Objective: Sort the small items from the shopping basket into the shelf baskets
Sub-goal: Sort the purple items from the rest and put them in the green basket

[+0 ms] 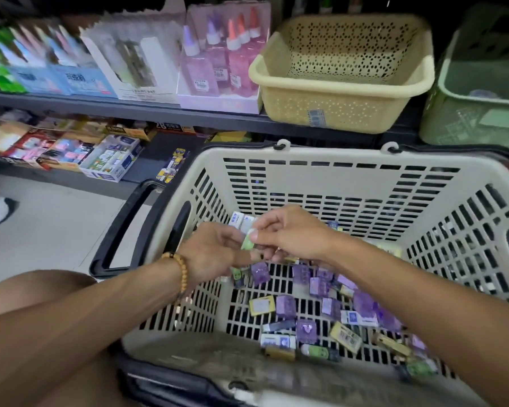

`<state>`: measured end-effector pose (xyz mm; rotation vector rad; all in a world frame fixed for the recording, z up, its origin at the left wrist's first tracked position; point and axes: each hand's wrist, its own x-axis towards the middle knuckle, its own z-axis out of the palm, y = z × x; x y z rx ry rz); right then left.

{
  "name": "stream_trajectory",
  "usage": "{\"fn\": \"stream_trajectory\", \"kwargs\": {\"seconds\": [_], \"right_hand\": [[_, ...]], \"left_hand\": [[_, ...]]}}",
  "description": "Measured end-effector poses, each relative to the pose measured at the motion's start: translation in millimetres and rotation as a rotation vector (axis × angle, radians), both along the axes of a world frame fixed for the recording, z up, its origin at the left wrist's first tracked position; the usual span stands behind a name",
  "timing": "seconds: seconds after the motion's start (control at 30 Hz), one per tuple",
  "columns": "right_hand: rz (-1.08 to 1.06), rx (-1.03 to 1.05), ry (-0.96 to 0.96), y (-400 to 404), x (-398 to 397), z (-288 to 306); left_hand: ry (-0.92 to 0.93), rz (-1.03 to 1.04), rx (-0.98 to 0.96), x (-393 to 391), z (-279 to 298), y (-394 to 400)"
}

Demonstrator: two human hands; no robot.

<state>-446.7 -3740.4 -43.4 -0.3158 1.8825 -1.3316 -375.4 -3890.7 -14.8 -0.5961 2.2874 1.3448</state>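
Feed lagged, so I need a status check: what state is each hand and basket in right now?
Left hand: holds several small white packets.
Right hand: pinches a small green item.
Shopping basket: many small items left.
Cream shelf basket: looks empty.
Green shelf basket: contents unclear.

- The beige slotted plastic shopping basket (350, 183) is open at the top; both hands reach in over its near rim.
- The left hand (215, 251) and right hand (291, 233) meet above the left half of the floor, blocking a straight drop there.
- Small purple, white and yellow boxes (321, 312) crowd the middle and right of the floor; the near-left corner is bare.
- The black handle (124, 227) lies folded outward on the left.
- The cream perforated shelf basket (344, 74) and the pale green basket (479, 92) stand open-topped beyond the far rim.
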Motion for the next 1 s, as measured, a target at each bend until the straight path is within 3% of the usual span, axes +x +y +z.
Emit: {"fn": "stream_trajectory", "kwargs": {"seconds": [0.23,0.5,1.0], "right_hand": [[-0.124,0.129,0.174,76.0,10.2,29.8],[-0.114,0.104,0.241,99.1,21.3,23.2],[-0.155,0.074,0.271,96.9,7.6,25.5]], "left_hand": [[-0.096,-0.575,-0.521,-12.9,-29.0,-4.2],[-0.130,-0.955,-0.958,-18.9,-79.7,-4.6],[-0.178,-0.803,-0.812,-4.6,-107.1,4.2]]}}
